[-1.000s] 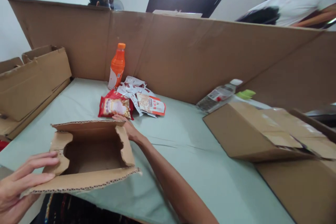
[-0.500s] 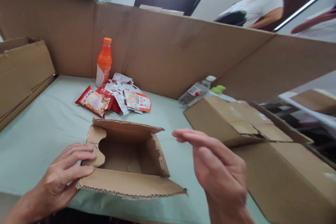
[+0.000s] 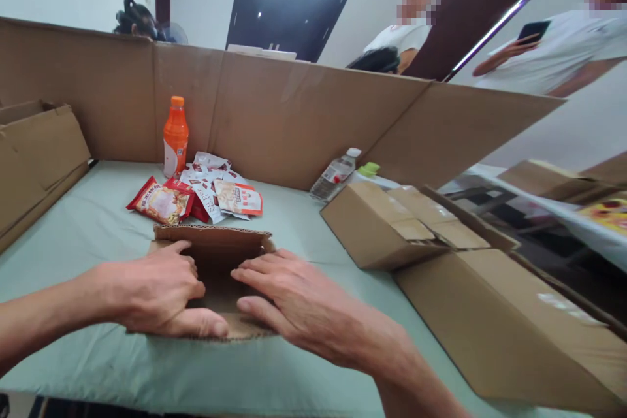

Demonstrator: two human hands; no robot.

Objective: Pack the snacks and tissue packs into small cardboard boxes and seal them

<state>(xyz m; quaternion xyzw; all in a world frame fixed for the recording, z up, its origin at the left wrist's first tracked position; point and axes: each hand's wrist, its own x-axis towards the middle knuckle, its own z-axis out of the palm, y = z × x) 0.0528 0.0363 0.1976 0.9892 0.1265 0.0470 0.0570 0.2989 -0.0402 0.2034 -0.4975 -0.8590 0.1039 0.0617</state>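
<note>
A small cardboard box (image 3: 213,251) with its top flaps apart rests at the front of the table, its opening facing me. My left hand (image 3: 161,294) grips its left and near side, with the forefinger over the left flap, the other fingers curled inward and the thumb along the near flap. My right hand (image 3: 304,307) lies across the right side, fingers stretched over the opening and thumb near the front flap. It covers most of the right flap. Beyond the box lie a red snack packet (image 3: 161,200), white sachets (image 3: 202,176) and an orange-and-white pouch (image 3: 239,197).
An orange drink bottle (image 3: 176,137) stands by the cardboard wall (image 3: 289,117). A clear bottle (image 3: 336,176) leans at the back right, beside a green cap (image 3: 369,169). Closed cartons (image 3: 490,313) line the right side; another carton (image 3: 39,157) sits left. People are beyond the wall.
My right hand has come left from beside the box onto its right side. My left hand has moved over the left flap and near edge. The camera view has shifted.
</note>
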